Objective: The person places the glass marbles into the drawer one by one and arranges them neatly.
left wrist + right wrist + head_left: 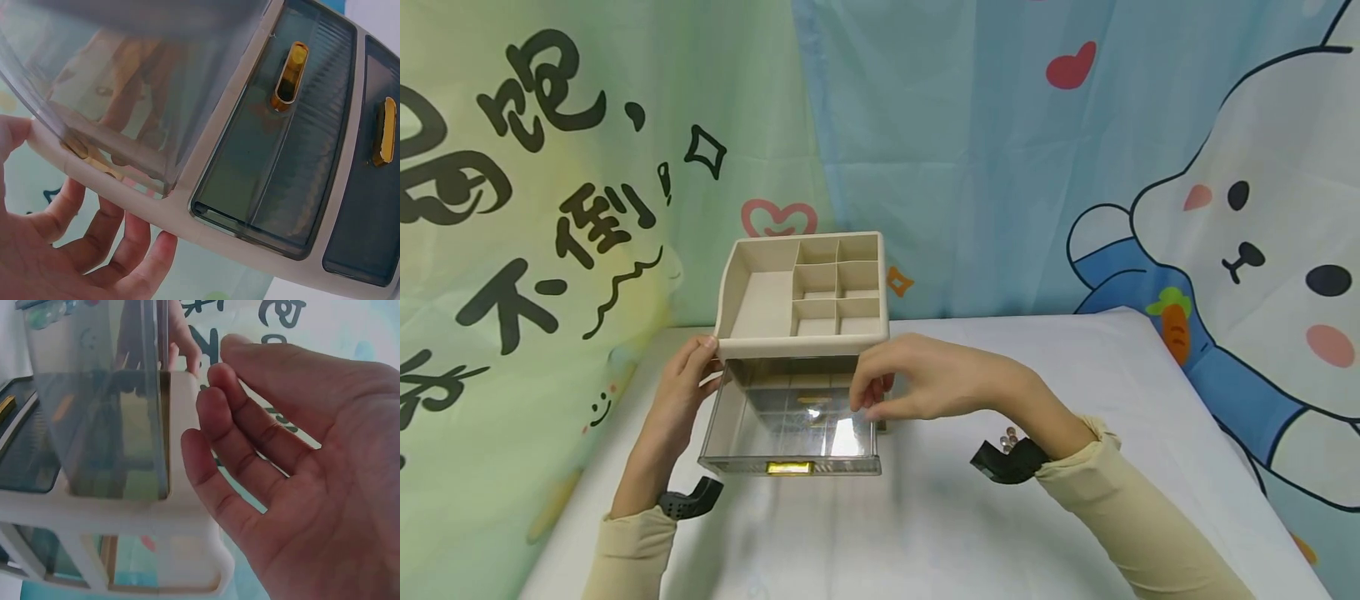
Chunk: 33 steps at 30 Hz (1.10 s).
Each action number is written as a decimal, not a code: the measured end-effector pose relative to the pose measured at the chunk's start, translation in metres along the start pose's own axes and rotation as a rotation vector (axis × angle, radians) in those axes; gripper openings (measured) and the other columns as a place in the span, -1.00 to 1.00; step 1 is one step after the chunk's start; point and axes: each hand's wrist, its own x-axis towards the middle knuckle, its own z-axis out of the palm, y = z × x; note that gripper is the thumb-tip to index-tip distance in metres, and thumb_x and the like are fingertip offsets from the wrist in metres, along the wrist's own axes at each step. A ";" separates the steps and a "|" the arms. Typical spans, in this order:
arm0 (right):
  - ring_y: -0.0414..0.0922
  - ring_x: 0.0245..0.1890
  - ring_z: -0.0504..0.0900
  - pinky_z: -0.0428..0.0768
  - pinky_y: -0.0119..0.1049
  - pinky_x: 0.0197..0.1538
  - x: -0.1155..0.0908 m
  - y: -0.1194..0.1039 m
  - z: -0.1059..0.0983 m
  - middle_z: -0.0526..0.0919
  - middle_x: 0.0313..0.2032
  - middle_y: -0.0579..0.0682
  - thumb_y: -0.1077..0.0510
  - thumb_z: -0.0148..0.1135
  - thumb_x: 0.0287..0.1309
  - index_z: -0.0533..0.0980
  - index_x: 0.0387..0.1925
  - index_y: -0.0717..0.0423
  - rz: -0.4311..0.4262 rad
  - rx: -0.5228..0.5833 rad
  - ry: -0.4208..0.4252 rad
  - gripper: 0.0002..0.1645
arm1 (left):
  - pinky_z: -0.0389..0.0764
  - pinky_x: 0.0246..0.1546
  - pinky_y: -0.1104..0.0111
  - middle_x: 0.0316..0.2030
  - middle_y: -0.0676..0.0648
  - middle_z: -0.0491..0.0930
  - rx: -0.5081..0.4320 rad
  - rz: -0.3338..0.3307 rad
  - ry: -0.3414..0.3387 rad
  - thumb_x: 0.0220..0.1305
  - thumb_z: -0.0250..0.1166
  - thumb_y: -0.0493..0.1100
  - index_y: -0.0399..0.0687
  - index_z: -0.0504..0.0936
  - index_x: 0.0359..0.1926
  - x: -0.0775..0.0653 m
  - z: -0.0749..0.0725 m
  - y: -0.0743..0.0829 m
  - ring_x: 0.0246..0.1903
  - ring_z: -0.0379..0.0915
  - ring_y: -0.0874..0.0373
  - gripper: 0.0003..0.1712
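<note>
Cream plastic forms the box (801, 346) that the head view shows on the white table (850, 542), its clear drawer (737, 463) pulled out. By the left wrist view, the left hand (87, 256) grips the box's side edge between thumb and bent fingers. In the right wrist view, the right hand (319, 469) hangs beside the drawer, fingers loosely bent, close together; I can't tell whether they touch it.
</note>
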 end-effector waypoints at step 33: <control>-0.29 -0.18 0.61 0.65 -0.31 -0.06 -0.096 0.063 0.039 0.69 -0.16 -0.26 0.18 0.44 0.30 0.63 0.03 -0.20 0.214 0.020 0.390 -0.67 | 0.52 -0.04 0.44 -0.18 0.17 0.46 -0.014 0.002 0.015 0.64 0.01 0.09 0.25 0.54 -0.20 -0.001 0.003 0.001 -0.10 0.39 0.29 -0.76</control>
